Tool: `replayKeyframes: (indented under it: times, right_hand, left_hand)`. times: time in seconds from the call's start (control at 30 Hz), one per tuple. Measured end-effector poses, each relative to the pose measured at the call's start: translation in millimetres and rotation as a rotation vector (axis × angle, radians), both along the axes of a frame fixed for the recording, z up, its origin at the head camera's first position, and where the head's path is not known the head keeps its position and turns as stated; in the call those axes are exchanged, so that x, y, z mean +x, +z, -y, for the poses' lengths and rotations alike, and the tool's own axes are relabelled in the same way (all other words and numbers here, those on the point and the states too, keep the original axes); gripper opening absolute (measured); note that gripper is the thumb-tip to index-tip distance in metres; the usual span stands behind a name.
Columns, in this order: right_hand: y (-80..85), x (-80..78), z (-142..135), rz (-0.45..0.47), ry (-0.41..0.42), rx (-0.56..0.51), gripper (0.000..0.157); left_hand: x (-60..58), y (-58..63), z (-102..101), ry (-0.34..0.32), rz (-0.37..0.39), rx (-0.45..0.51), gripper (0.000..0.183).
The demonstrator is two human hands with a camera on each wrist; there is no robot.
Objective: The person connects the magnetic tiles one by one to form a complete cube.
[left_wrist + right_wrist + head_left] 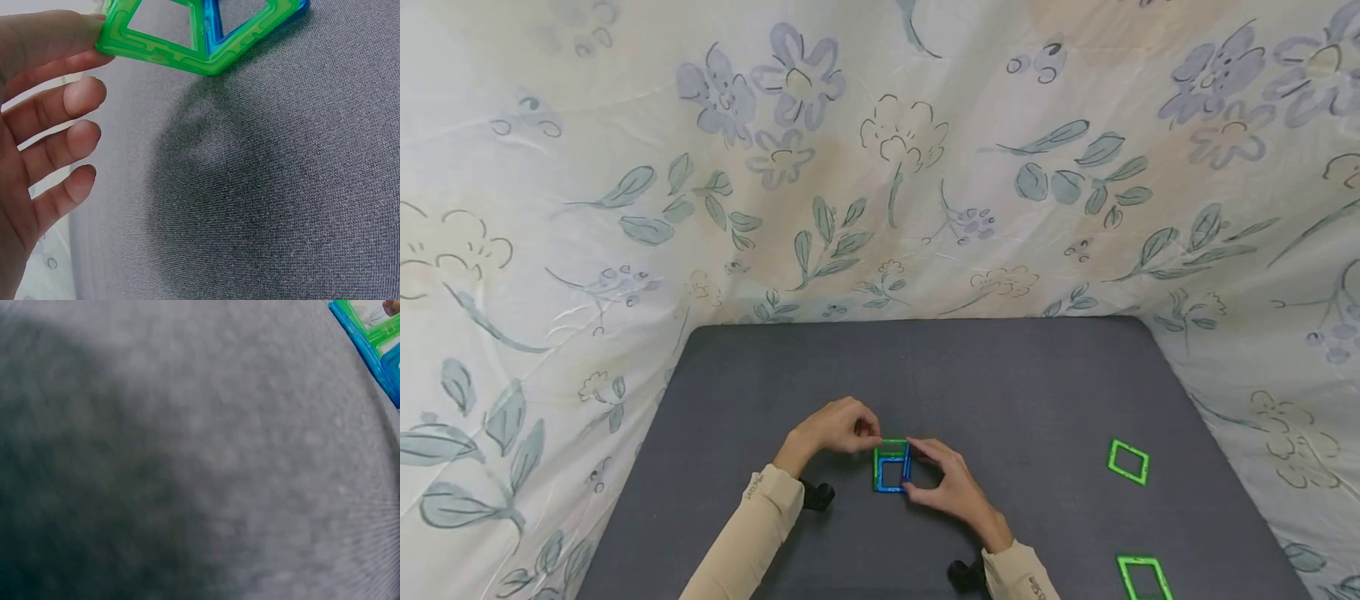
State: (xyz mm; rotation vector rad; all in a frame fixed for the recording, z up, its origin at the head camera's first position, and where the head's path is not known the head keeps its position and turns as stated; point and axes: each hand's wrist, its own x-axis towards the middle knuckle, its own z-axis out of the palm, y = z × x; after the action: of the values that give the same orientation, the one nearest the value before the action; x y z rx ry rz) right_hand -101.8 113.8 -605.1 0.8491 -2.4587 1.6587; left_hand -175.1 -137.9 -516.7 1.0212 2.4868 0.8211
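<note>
Green and blue magnetic tiles, open square frames, stand joined as a small box shape between the two hands. My left hand (838,427) pinches a far corner of a green magnetic tile (159,56) between thumb and index finger, its other fingers loosely bent. On the box's right side, my right hand (951,479) holds a blue magnetic tile (362,347), index finger at the far end and thumb at the near end. Another blue magnetic tile (891,490) forms the near part. The right hand itself is out of its wrist view.
Two loose green tiles lie on the dark table (1015,383) to the right: a square one (1128,477) farther back and another green frame (1122,575) cut by the lower image edge. A floral cloth (925,167) hangs behind and around the table.
</note>
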Motion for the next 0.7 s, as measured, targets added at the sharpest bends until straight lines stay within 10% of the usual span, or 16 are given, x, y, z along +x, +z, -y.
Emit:
replayKeyframes:
  times: [0.7]
  right_hand:
    - [3.9,-14.2,-11.9,0.151,0.205,-0.073,0.062]
  left_hand:
    - [2.2,18.2,-5.9,-0.209,0.056,-0.186,0.043]
